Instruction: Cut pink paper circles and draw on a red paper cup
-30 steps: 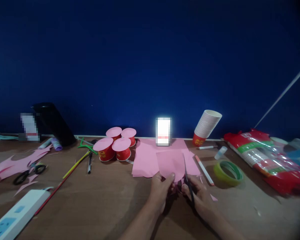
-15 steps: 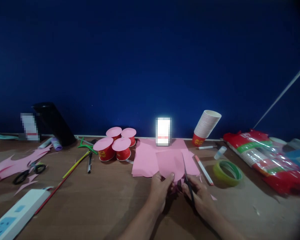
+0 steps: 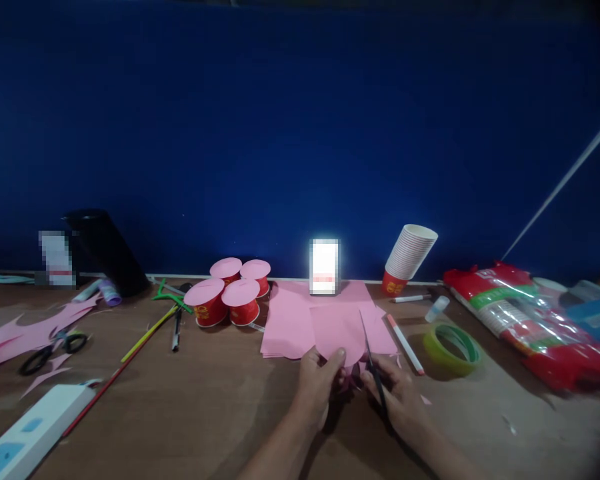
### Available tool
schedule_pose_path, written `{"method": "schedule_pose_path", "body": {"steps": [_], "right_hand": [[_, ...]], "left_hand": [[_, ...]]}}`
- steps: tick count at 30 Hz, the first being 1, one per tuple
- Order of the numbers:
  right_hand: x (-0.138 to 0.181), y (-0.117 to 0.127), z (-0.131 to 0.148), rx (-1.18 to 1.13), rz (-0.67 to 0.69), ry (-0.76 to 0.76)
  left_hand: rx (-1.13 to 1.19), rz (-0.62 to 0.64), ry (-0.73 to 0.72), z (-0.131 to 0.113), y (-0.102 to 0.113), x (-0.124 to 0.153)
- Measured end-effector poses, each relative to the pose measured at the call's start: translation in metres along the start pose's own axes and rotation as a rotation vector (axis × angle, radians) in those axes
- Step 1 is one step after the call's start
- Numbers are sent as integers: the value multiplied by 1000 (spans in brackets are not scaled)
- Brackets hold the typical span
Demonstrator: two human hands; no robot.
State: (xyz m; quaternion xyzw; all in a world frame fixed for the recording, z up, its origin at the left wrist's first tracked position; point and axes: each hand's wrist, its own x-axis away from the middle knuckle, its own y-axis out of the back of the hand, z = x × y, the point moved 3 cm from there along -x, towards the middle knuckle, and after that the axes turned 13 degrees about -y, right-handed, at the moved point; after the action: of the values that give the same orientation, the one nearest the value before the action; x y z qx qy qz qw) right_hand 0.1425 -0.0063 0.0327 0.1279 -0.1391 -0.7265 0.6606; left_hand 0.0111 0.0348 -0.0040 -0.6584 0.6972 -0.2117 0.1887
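Observation:
My left hand (image 3: 317, 387) pinches a piece of pink paper (image 3: 337, 330) with a rounded lower edge, thumb on top. In my right hand (image 3: 397, 393) is a pair of scissors (image 3: 375, 373), its blade pointing away from me along the paper's right side. Both hands are closed. Behind the held piece lies a stack of pink paper sheets (image 3: 287, 320). Small pink scraps show between my hands. To the left stand several red paper cups (image 3: 209, 313), each topped by a pink paper disc (image 3: 205, 292).
A tilted stack of paper cups (image 3: 411, 253), a marker (image 3: 405, 343), a roll of tape (image 3: 451, 350) and a red plastic package (image 3: 525, 320) lie right. Leftward are a power strip (image 3: 40, 427), other scissors (image 3: 53, 353), coloured sticks (image 3: 150, 333) and a black cylinder (image 3: 107, 253). A lit screen (image 3: 325, 267) stands behind.
The view has shifted slightly, so the table items sit a little lower and further left. My hands keep their hold on the paper and scissors, with hardly any movement.

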Motion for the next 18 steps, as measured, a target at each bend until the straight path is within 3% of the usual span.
{"method": "schedule_pose_path", "body": {"steps": [18], "right_hand": [[0, 1, 0, 32, -14, 39]], "left_hand": [[-109, -17, -19, -6, -2, 0]]}}
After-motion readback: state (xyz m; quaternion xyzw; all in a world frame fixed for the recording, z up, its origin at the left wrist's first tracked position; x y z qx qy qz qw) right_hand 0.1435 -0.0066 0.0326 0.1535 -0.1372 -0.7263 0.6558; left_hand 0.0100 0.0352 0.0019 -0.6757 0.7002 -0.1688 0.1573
